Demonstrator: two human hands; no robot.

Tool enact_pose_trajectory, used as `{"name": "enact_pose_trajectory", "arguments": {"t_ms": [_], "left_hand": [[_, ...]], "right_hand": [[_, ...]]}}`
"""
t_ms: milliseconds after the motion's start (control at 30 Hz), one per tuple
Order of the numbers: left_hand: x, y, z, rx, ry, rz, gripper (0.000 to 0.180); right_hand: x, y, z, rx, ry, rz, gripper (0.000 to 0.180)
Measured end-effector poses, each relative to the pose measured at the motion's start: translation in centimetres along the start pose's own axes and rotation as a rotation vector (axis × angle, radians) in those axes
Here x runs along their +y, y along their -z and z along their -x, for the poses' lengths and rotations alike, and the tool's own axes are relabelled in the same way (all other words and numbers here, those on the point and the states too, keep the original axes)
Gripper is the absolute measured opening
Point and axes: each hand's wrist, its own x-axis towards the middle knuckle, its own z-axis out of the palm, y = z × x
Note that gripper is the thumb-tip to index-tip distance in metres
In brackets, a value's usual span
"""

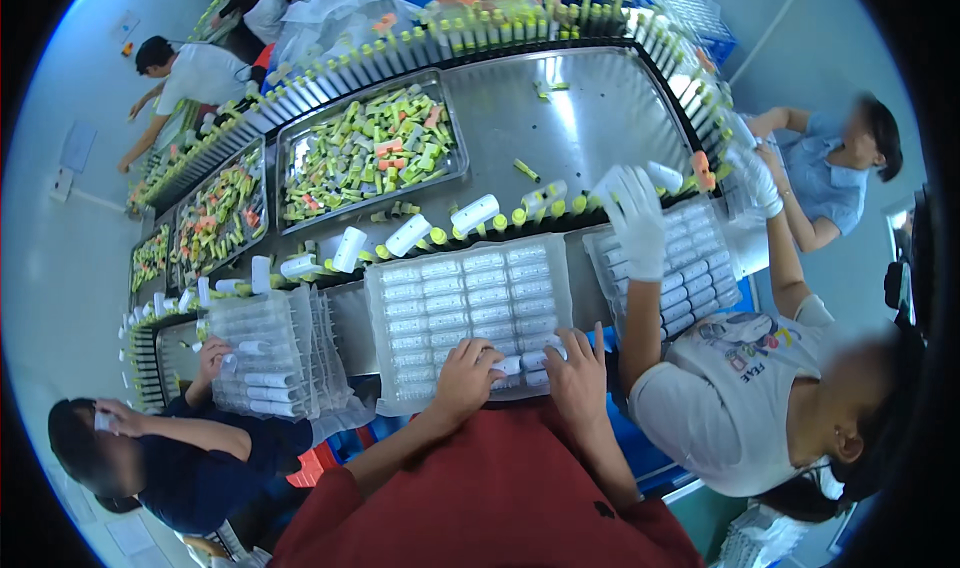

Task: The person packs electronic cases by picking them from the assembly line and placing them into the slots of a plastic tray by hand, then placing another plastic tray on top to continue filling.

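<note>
A clear plastic tray [372,313] lies in front of me, filled with rows of short white cylinders. My left hand [468,376] rests over its near edge, fingers closed on a white cylinder [507,365]. Beside it, my right hand [578,376] has thumb and fingers bent round another white cylinder [549,347], while one finger points up. Both cylinders are low in the tray's near right part. My fingers partly hide them, so I cannot tell whether they sit fully in their slots.
Beyond the tray, white cylinders stand on yellow-green pegs along a conveyor. Metal trays [462,148] hold yellow-green and orange pieces. A co-worker's gloved hand [635,223] is over another tray [735,286] at right. Stacked clear trays [300,318] lie at left by another co-worker.
</note>
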Motion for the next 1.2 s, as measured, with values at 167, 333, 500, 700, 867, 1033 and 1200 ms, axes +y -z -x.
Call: {"name": "enact_pose_trajectory", "arguments": {"t_ms": [167, 333, 500, 700, 867, 1033, 1200], "left_hand": [[0.5, 3.4, -4.3, 0.080, 0.408, 0.538, 0.034], [-2.2, 4.8, -13.8, 0.072, 0.275, 0.203, 0.037], [-5.5, 5.8, -14.9, 0.354, 0.390, -0.010, 0.034], [-8.1, 5.5, -15.8, 0.623, 0.359, -0.201, 0.033], [-10.0, 4.7, -15.0, 0.454, 0.511, -0.516, 0.030], [-8.3, 7.8, -9.6, 0.540, 0.307, -0.483, 0.051], [-4.4, 3.2, -2.0, 0.489, 0.264, -0.177, 0.061]], "right_hand": [[0.4, -2.6, 1.8, -0.034, -0.084, -0.149, 0.029], [0.2, -2.7, 1.4, -0.048, -0.096, -0.204, 0.028], [0.5, -1.5, 1.2, 0.035, -0.063, -0.177, 0.033], [1.9, 1.3, -0.2, 0.002, -0.316, -0.592, 0.019], [3.9, 2.2, -4.8, 0.296, -0.398, -0.503, 0.027], [5.8, 3.8, -14.0, 0.658, -0.248, -0.218, 0.026], [8.2, 1.1, -21.7, 0.347, 0.292, -0.031, 0.035]]}}
